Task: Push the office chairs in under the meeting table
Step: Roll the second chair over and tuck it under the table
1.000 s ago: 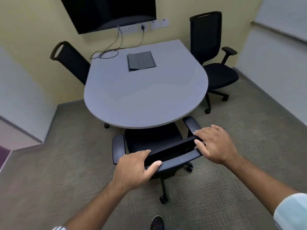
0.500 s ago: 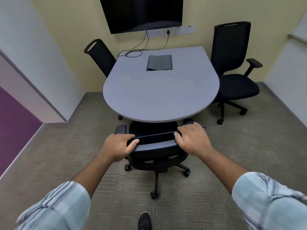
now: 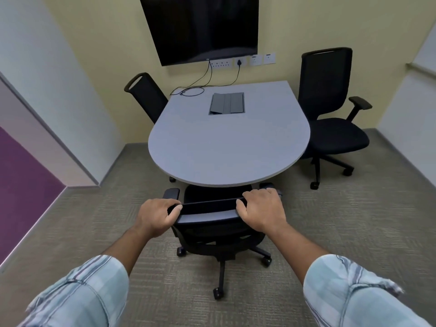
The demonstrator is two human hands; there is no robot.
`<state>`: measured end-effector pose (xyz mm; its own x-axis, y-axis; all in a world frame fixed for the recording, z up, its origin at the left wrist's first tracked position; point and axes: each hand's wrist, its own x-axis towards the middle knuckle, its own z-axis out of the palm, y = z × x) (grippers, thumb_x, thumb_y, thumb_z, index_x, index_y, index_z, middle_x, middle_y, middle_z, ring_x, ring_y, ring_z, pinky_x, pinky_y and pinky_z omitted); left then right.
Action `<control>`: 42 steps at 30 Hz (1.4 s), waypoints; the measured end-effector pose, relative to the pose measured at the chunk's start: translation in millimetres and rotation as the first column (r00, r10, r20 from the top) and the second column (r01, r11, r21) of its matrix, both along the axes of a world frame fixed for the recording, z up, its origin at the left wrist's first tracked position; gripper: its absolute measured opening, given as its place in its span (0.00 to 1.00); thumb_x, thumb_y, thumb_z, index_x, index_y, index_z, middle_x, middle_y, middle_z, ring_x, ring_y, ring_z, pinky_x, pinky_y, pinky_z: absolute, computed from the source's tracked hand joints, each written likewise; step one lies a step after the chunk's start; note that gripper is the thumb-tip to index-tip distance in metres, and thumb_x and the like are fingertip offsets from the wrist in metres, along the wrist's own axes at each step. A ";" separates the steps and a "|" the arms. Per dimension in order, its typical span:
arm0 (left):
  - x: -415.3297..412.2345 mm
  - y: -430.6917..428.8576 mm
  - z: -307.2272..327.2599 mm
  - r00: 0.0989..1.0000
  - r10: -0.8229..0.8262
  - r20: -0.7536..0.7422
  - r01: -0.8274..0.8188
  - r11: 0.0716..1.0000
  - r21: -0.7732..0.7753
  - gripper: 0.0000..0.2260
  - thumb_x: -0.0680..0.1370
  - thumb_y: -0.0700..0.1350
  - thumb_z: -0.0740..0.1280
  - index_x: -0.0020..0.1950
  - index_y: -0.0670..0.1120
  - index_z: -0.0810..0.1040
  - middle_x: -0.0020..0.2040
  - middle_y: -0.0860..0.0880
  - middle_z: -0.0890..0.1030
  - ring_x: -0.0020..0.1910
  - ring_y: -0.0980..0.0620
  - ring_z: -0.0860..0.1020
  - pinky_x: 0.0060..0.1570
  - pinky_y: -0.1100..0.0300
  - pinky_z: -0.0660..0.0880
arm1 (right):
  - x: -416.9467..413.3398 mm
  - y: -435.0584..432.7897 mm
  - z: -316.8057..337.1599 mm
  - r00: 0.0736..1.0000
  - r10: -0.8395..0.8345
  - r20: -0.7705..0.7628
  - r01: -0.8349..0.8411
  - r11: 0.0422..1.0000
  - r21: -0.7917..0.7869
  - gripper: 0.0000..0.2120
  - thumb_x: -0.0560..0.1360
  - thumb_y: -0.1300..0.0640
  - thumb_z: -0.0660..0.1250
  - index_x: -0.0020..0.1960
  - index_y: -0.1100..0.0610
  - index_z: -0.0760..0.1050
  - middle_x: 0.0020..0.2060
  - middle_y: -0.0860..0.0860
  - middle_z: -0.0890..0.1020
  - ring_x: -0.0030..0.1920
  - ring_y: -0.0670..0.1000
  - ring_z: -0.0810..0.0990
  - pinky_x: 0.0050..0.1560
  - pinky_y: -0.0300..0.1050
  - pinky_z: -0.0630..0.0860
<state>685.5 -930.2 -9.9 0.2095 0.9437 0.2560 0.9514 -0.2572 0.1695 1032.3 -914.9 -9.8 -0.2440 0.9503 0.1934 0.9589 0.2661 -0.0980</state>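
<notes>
You're driving the near chair (image 3: 212, 223) straighter now, its seat sliding further under the surface (image 3: 226, 147) than a second ago. Your left hand (image 3: 157, 214) and right hand (image 3: 262, 212) are clamping the backrest top, the chair directly ahead between them.

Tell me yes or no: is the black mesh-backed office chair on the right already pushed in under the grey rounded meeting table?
No: the black mesh-backed office chair stands clear of the grey rounded meeting table, its whole seat showing.
</notes>
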 end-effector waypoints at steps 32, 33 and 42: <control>147.8 95.9 24.7 0.986 -0.167 -0.014 0.158 0.955 -0.250 0.40 0.84 0.72 0.50 0.86 0.44 0.64 0.85 0.45 0.67 0.83 0.46 0.64 0.83 0.46 0.58 | 110.6 26.3 25.0 0.987 -0.161 -0.015 0.158 0.982 -0.108 0.37 0.86 0.32 0.52 0.83 0.59 0.59 0.80 0.56 0.68 0.79 0.56 0.67 0.78 0.58 0.64; 160.0 101.6 23.0 0.982 -0.186 -0.019 0.176 0.953 -0.246 0.40 0.84 0.72 0.50 0.87 0.44 0.62 0.86 0.45 0.65 0.85 0.45 0.61 0.84 0.46 0.55 | 119.9 26.9 24.3 0.981 -0.192 -0.005 0.190 0.976 -0.101 0.39 0.85 0.32 0.51 0.84 0.59 0.57 0.82 0.57 0.65 0.81 0.57 0.64 0.80 0.59 0.62; 273.9 160.0 11.1 0.950 -0.306 -0.064 0.284 0.929 -0.237 0.44 0.83 0.74 0.48 0.89 0.43 0.53 0.89 0.43 0.53 0.88 0.44 0.49 0.86 0.43 0.44 | 214.7 55.1 16.5 0.925 -0.381 0.018 0.381 0.921 -0.079 0.43 0.85 0.30 0.47 0.88 0.59 0.46 0.88 0.57 0.51 0.87 0.58 0.51 0.85 0.59 0.52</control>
